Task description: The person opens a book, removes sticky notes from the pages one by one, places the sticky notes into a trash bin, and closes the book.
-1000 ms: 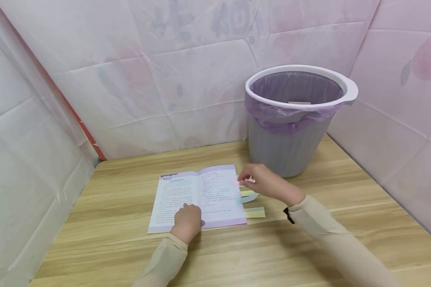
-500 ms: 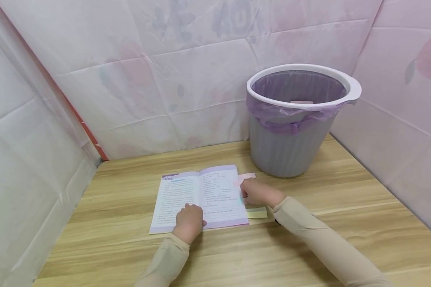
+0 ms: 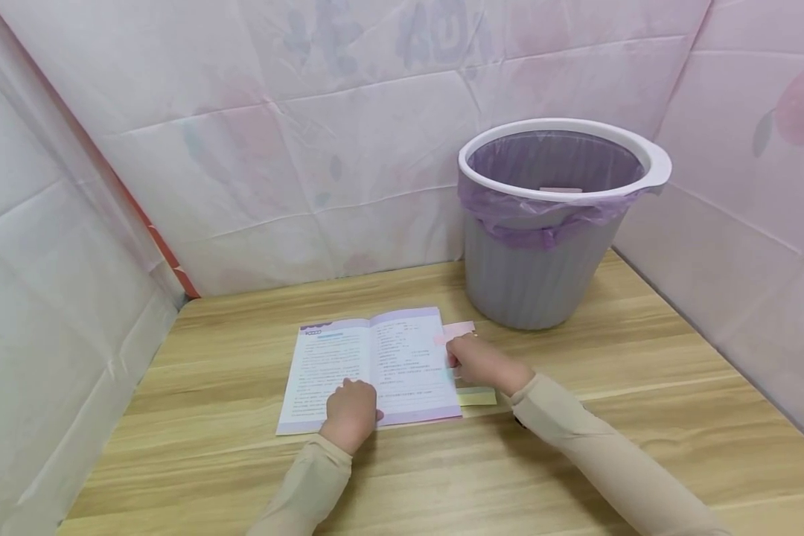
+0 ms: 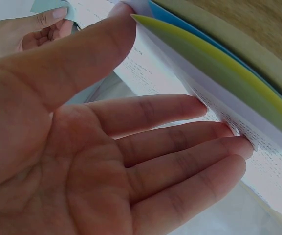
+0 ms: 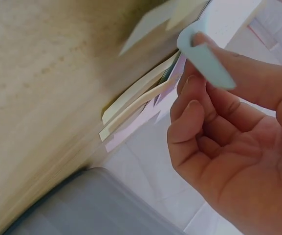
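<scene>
An open book (image 3: 407, 357) with printed pages and purple borders lies flat on the wooden table. My left hand (image 3: 351, 417) rests on its lower part near the fold. In the left wrist view those fingers (image 4: 180, 171) are nearly straight, their tips on the page, with the thumb at the page edge. At the book's right edge my right hand (image 3: 484, 361) pinches a light blue sticky note (image 5: 209, 66) between thumb and index finger, the strip bent over. A pink sticky note (image 3: 458, 329) sticks out just above that hand, a yellow sticky note (image 3: 479, 399) below it.
A grey trash bin (image 3: 525, 275) with a white rim and purple liner stands at the back right; a pink piece shows inside. Printed sheeting (image 3: 348, 171) hangs behind and on both sides of the wooden table (image 3: 241, 476).
My right hand has come down along the book's right edge from the pink sticky note to the light blue one, and now pinches it. My left hand stays on the book.
</scene>
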The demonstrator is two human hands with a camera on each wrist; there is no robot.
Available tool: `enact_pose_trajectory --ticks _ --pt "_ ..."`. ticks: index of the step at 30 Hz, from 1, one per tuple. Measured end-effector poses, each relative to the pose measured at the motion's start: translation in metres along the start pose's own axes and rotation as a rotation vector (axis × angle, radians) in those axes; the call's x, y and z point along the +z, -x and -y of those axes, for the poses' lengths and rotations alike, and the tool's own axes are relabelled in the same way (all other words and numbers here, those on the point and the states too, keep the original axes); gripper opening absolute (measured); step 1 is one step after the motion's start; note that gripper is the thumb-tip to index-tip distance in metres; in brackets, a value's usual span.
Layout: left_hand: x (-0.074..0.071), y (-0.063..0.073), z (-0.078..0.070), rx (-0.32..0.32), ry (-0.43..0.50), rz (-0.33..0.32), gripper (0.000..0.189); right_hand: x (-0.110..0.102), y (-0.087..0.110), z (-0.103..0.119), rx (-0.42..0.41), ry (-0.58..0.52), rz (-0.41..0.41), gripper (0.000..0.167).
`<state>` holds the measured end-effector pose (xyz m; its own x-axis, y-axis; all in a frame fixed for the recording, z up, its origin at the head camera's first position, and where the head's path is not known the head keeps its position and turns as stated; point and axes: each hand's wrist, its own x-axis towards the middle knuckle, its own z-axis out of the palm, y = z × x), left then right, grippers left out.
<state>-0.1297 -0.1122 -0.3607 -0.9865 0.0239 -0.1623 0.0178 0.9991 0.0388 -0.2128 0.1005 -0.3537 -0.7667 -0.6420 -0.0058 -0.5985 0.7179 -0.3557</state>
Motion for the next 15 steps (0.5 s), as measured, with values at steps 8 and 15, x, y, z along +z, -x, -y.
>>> enact_pose_trajectory --ticks 8,15 --pt "-0.001 0.0 0.0 0.004 -0.002 -0.001 0.037 0.001 0.008 0.004 -0.006 -0.039 -0.028 0.025" --pt "-0.004 0.001 0.0 -0.002 0.016 0.016 0.038 0.004 0.013 0.001 -0.084 -0.067 -0.07 0.03"
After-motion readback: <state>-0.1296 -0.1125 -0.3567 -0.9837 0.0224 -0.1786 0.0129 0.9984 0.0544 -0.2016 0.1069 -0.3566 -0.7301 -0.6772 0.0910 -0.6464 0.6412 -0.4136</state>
